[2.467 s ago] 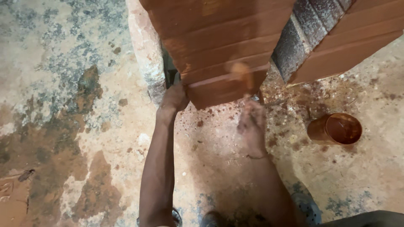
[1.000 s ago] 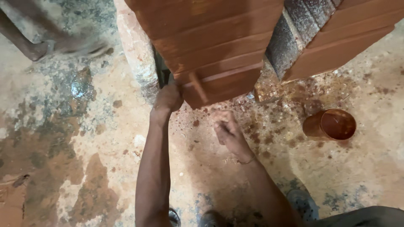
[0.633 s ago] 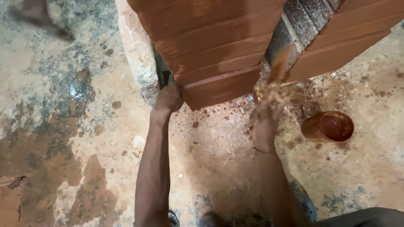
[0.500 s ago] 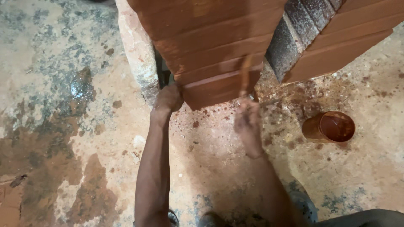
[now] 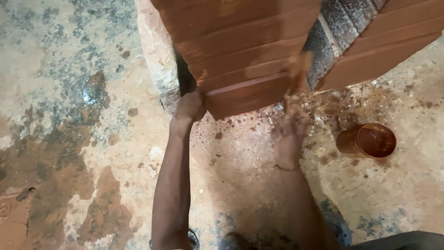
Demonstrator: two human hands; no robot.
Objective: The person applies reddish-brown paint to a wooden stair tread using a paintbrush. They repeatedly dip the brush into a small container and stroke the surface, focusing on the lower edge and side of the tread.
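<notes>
While the left hand [image 5: 188,105] presses against the lower left corner of the red-brown grooved wall [image 5: 240,55] in the upper middle of the frame, its fingers hidden behind that edge so their spread cannot be told, the right hand [image 5: 289,132] is raised just right of centre with its fingers closed around a blurred brush [image 5: 300,74]. Its long axis runs nearly vertical in the frame, its tip pointing up and resting on the wall's lower boards beside a dark grey strip. A round brown paint pot [image 5: 367,141] stands on the stained concrete floor [image 5: 69,139] at right, well apart from both hands.
</notes>
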